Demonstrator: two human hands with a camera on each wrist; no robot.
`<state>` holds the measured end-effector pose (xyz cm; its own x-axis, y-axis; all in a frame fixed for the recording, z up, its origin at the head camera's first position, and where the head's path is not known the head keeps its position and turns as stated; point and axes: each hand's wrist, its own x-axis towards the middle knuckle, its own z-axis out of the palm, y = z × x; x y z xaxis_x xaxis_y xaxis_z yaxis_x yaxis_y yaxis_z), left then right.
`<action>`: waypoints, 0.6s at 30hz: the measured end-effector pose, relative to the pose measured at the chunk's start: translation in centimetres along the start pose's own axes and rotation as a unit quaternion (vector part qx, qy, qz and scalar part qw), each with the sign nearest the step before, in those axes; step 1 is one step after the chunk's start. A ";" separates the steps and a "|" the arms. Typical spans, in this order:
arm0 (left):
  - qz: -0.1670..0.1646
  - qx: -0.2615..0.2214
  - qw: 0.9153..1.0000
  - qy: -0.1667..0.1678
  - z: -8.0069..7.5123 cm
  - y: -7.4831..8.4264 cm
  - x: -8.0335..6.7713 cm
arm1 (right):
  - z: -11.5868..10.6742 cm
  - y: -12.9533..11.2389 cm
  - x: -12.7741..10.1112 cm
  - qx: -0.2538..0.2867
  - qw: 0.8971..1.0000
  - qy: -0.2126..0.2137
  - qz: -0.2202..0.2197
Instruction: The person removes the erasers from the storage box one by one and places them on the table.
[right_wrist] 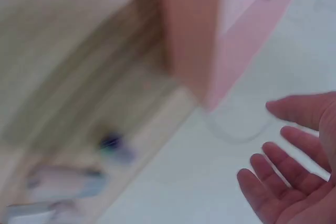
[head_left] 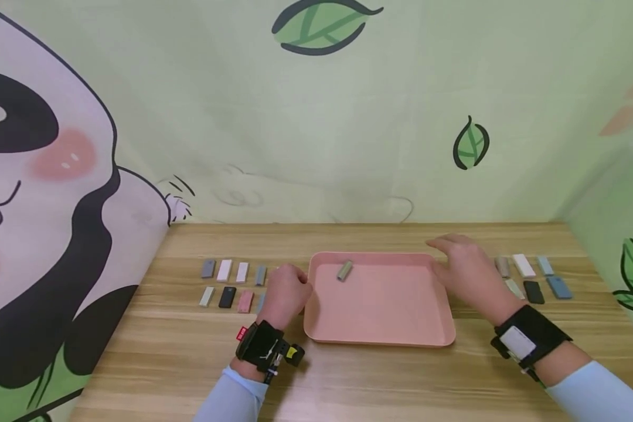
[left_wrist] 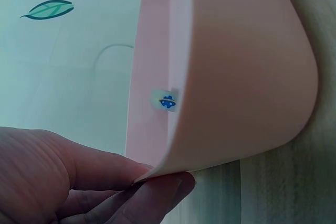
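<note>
A pink rectangular tray lies on the wooden table, with one small grey-green block inside near its back left corner. In the left wrist view a blue planet-like mark shows on a small pale piece by the tray wall. My left hand pinches the tray's left rim between thumb and fingers. Over the tray's back right corner hovers my right hand, fingers spread and holding nothing. The right wrist view shows its fingers apart from the pink wall.
Left of the tray, small blocks stand in two rows, among them a black one and a pink one. More lie at the right, including a blue block and a white one. A printed cloth backdrop rises behind the table.
</note>
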<state>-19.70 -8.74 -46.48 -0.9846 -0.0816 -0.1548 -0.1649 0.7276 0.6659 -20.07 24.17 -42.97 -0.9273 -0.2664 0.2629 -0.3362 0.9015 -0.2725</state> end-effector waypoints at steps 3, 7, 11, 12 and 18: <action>-0.009 -0.005 1.000 -0.007 -0.1 0.0 0.0 | 0.8 -2.2 1.4 0.005 0.997 -0.007 -0.070; -0.015 -0.003 1.000 -0.010 -0.1 -0.1 -0.1 | 2.1 -4.9 2.7 0.012 0.989 -0.042 -0.139; -0.014 -0.007 1.000 -0.009 -0.2 -0.1 -0.2 | 3.3 -7.0 3.7 -0.001 0.980 -0.102 -0.173; -0.010 -0.006 1.000 -0.007 -0.2 -0.1 -0.2 | 3.6 -7.3 3.9 -0.010 0.977 -0.116 -0.180; 0.013 0.002 1.000 0.006 -0.3 -0.1 -0.1 | 5.8 -9.4 5.1 -0.051 0.950 -0.152 -0.268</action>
<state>-19.65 -8.97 -46.33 -0.9892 -0.0709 -0.1283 -0.1390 0.7320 0.6669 -22.63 12.38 -44.47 -0.6369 -0.7689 0.0556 -0.7705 0.6325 -0.0795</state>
